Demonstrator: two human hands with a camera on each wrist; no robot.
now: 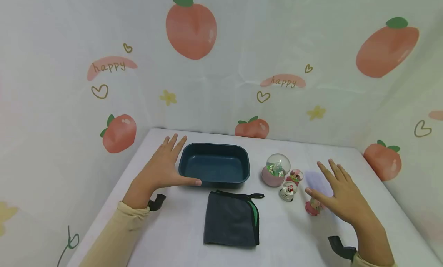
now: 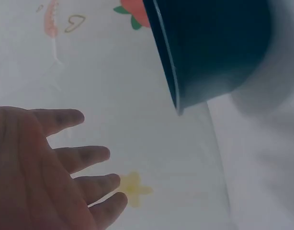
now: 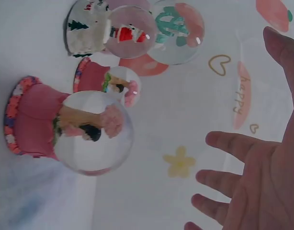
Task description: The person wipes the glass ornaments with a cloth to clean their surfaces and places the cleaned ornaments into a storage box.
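My left hand (image 1: 160, 167), fingers spread and straight, hovers at the left side of a dark blue rectangular dish (image 1: 214, 181). Nothing is in its palm; in the left wrist view the dish (image 2: 219, 57) stands apart from the fingers (image 2: 96, 187). On the right, my right hand (image 1: 342, 198) is also spread and holds nothing. Nearest to it is a small snow globe with a pink base (image 1: 312, 208), partly hidden by the hand in the head view. Further left stand a larger globe (image 1: 273, 176), a Santa globe with a white base (image 1: 288, 192) and another small pink globe (image 1: 296, 176).
A folded dark grey cloth (image 1: 231, 221) with green inside and a black loop lies in front of the dish. A pale purple patch (image 1: 318, 182) shows on the white table (image 1: 173, 236) by the right hand. A peach-printed curtain (image 1: 221, 86) hangs behind.
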